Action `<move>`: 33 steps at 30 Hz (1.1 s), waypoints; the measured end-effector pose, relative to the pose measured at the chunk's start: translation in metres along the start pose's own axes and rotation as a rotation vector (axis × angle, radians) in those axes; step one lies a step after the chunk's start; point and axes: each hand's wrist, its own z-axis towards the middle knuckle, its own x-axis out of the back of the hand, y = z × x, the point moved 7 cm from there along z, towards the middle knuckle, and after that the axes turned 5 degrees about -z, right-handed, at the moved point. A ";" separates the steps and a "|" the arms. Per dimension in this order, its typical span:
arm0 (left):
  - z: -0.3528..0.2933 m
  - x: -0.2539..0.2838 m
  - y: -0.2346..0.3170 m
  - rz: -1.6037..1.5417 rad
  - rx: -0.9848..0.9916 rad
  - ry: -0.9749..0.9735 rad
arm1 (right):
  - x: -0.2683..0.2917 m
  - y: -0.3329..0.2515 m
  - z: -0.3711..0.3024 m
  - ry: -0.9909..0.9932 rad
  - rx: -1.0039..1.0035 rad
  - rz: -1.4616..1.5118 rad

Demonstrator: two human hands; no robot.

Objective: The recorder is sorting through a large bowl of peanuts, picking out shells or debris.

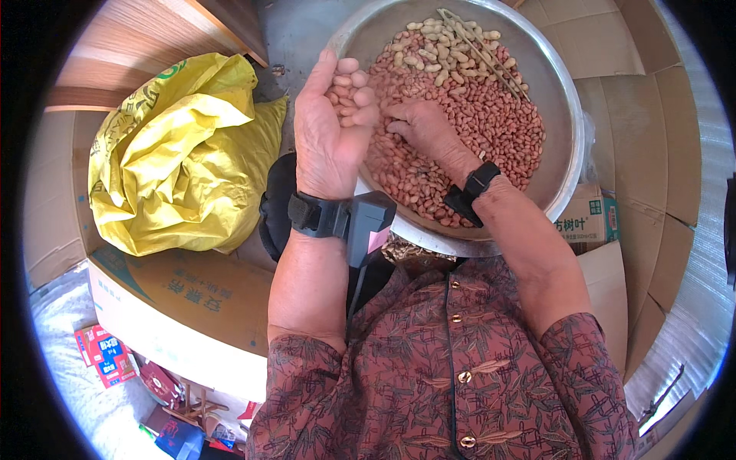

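Observation:
A wide metal basin [558,69] holds a broad heap of reddish shelled peanut kernels [498,126]. At its far side lies a pile of pale unshelled peanuts [441,50], with dry stalks [479,47] across them. My left hand [330,126] is raised over the basin's left rim, palm turned up. Its fingers curl around several peanut kernels [343,98]. Low over the heap, my right hand [429,132] has its fingers drawn together and pointing left. What sits between those fingertips, if anything, is hidden. Black bands circle both wrists.
A crumpled yellow plastic sack [180,161] sits left of the basin. An opened cardboard box [192,299] is below it. More cardboard [644,146] lines the right side, with a green-and-white carton [590,218] beside the basin. A wooden panel [146,46] stands far left.

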 end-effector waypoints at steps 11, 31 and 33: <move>-0.004 -0.002 0.004 -0.003 -0.033 -0.011 | 0.016 0.028 -0.026 -0.049 -0.500 1.348; 0.000 0.003 0.006 -0.015 -0.030 0.008 | -0.003 0.018 0.014 0.102 -0.029 0.058; -0.001 0.003 0.007 -0.029 -0.028 0.002 | 0.011 0.028 0.007 0.128 -0.070 0.382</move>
